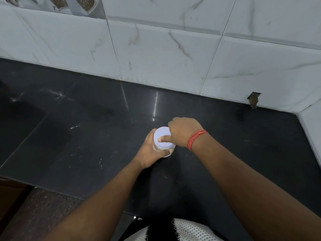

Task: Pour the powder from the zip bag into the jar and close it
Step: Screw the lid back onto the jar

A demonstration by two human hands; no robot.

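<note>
A small clear jar [164,150] with pale powder inside stands on the black countertop [86,136], near its middle. A white round lid [162,134] sits on top of the jar. My left hand [152,150] grips the jar's body from the left, fingers curled round its front. My right hand [182,131] comes from the right and grips the lid, thumb lying across its top and fingers curled over the far rim. A red thread band circles the right wrist. No zip bag is in view.
A white marble-tiled wall [173,49] runs behind the counter and turns a corner at the far right [311,127]. A chipped hole [253,100] marks the tile base on the right. The counter's front edge runs low at left above a brown floor.
</note>
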